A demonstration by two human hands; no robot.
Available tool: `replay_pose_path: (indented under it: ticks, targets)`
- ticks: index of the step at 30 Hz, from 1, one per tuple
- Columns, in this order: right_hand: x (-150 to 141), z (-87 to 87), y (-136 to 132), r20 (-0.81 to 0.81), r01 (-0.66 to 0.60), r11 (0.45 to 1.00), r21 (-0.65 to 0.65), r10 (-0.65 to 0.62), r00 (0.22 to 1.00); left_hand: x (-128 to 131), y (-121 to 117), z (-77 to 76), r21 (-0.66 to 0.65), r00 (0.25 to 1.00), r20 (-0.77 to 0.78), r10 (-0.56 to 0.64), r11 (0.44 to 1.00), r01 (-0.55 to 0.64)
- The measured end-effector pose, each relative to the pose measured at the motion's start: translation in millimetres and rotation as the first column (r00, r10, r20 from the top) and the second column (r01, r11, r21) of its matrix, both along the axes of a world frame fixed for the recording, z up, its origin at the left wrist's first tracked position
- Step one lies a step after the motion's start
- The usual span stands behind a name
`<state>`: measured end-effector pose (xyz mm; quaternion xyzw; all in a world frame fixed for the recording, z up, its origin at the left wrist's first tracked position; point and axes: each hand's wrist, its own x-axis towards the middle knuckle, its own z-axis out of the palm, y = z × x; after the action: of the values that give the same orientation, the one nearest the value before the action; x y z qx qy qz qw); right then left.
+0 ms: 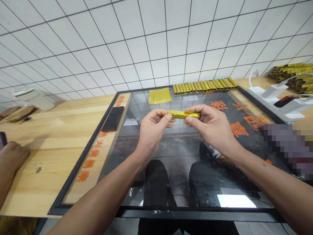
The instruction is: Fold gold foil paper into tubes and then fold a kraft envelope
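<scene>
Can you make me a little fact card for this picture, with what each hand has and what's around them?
Left hand: pinches one end of a folded gold foil strip
Right hand: pinches its other end
Underneath: black-framed glass panel
Behind hands: flat gold foil sheet, row of gold foil tubes
Left side: smartphone; farther off, another person's hand
Right side: white power strip

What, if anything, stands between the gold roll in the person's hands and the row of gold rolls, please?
Nothing visible does: the left hand and right hand hold the gold roll above the glass, with the row of rolls beyond it. The gold sheet lies at the row's left, not between them.
</scene>
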<state>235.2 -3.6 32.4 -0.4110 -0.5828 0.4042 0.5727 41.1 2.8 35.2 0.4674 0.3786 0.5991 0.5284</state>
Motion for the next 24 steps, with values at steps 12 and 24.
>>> replay_pose_path:
  ticks: [12,24]
  targets:
    - [0.6,0.3,-1.1,0.012,-0.010,1.000,0.002,0.009,1.000,-2.3,1.3,-0.5,0.018,1.000,-0.025,0.019,1.000,-0.019]
    - [0.6,0.2,0.1,-0.011,-0.026,1.000,0.002,0.026,1.000,-3.6,5.5,-6.4,0.120,0.998,-0.053,0.027,0.993,-0.021]
